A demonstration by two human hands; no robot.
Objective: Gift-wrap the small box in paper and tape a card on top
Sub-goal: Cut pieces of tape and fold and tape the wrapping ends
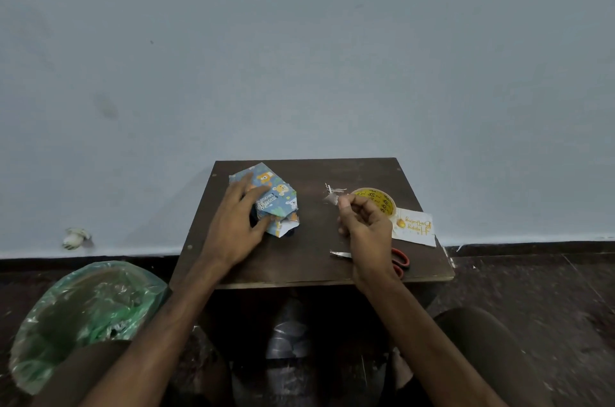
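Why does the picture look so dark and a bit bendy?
Head view: the light is dim, so the table looks nearly black; the wide lens curves the floor line; the tape piece in the right hand is blurry; the wrapped box stays readable.

Gold script "Happy Birthday" — upside down from this view — on the white rectangular paper card at the bench's right edge. Black marks on the yellow tape roll and wrapped box — too small to read.
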